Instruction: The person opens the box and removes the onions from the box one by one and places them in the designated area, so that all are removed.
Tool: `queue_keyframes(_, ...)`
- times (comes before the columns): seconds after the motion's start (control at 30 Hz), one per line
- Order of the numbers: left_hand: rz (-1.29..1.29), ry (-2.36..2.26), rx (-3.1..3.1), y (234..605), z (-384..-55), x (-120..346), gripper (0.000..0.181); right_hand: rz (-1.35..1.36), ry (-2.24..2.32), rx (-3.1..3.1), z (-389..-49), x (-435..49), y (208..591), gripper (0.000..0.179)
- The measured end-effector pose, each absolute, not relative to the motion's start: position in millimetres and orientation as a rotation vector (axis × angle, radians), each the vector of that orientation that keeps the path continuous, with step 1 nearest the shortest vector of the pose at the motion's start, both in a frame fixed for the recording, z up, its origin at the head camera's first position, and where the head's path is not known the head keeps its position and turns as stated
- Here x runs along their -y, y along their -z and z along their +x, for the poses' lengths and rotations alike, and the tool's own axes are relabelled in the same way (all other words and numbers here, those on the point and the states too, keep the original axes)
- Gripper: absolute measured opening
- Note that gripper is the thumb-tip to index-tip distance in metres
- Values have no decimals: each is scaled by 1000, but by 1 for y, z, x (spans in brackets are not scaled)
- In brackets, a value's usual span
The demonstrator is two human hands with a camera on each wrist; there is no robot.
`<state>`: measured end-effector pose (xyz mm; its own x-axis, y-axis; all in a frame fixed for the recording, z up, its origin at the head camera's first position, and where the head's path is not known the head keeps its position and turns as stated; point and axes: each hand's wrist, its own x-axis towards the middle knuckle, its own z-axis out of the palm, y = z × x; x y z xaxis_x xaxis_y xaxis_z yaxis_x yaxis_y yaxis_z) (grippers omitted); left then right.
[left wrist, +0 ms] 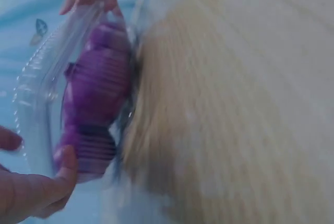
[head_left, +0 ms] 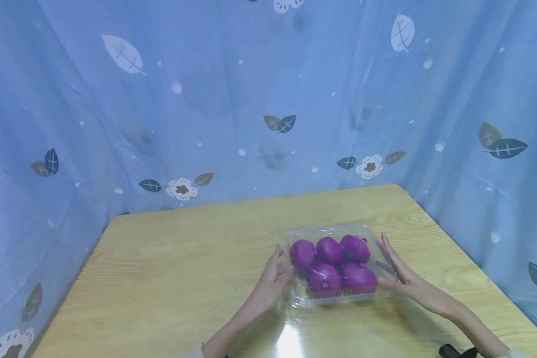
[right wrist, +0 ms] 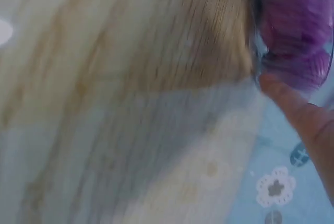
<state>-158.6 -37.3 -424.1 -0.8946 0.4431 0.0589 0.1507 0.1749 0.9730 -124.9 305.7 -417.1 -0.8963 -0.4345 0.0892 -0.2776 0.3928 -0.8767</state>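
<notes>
A clear plastic clamshell box [head_left: 298, 299] with several round, glossy purple fruits [head_left: 324, 278] inside is held between both hands near the table's right half. The left hand [head_left: 270, 281] grips its left end, thumb toward the near side and fingers at the edge. At the opposite end, the right hand [head_left: 409, 283] holds the box with thumb low and fingers along the side. The left wrist view shows the box close over the wood, the left thumb [left wrist: 65, 169] against its wall. In the right wrist view, one right-hand digit [right wrist: 292, 104] touches the box's lower corner.
The light wooden table [head_left: 174, 268] extends left of and behind the box. A blue curtain [head_left: 232, 99] with leaf and flower prints hangs around its back and sides. Black wrist gear [head_left: 452, 351] shows by the right forearm. Light glares on the near tabletop.
</notes>
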Motion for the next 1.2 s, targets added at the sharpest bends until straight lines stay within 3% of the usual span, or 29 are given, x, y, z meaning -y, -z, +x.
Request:
queue_keyframes(0.13,533,-1833,-2195,435,-152,29,61,-728,1657,-2400,-116,-306,424,110)
queue_keyframes(0.27,480,-1863,-2195,439,-149,24,59,-592,1710,-2445,-111,-303,425,111)
queue_keyframes(0.57,416,-1956,-2119,443,-145,12,58,-59,1698,-2489,-101,-290,428,91)
queue_keyframes(0.93,206,-2052,-2105,446,-139,7,57,72,1705,-2394,-106,-281,421,79)
queue_keyframes(1.2,251,-2064,-2099,444,-138,6,56,178,1496,-2770,-102,-280,422,41)
